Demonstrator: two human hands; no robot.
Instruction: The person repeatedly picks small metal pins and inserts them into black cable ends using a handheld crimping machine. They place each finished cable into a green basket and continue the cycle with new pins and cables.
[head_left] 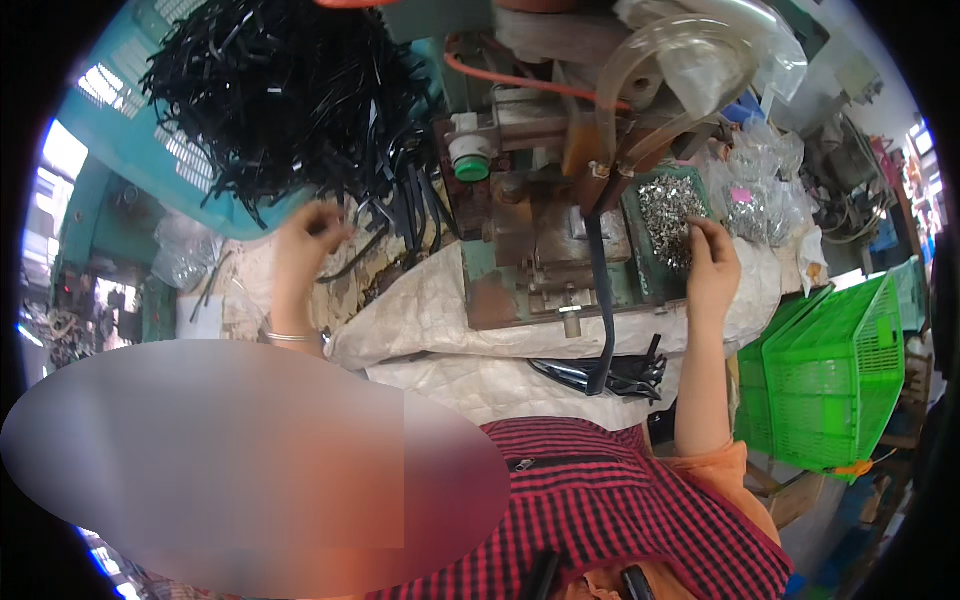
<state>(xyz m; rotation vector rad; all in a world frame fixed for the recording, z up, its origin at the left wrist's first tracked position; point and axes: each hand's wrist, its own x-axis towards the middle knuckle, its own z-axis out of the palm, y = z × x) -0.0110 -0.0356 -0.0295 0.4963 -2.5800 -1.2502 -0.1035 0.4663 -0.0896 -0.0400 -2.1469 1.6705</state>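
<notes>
My left hand (308, 242) is raised beside a large tangled heap of black straps (290, 90), its fingers curled together near the strap ends. Whatever sits between those fingertips is too small to make out. My right hand (712, 262) is at the edge of a green tray (655, 285) filled with small shiny metal pieces (668, 215). Its thumb and fingers come together over the pieces, and I cannot see what they pinch. Between my hands stands a bench press (560, 235). One black strap (601, 290) hangs from its working point toward me, touched by neither hand.
More black straps (640, 375) lie on pale sheeting (450, 385) at the near edge. A teal basket (120, 50) supports the heap. Bright green crates (825, 375) stand at right. Clear plastic bags (765, 185) sit beyond the tray. The press has a green button (471, 167).
</notes>
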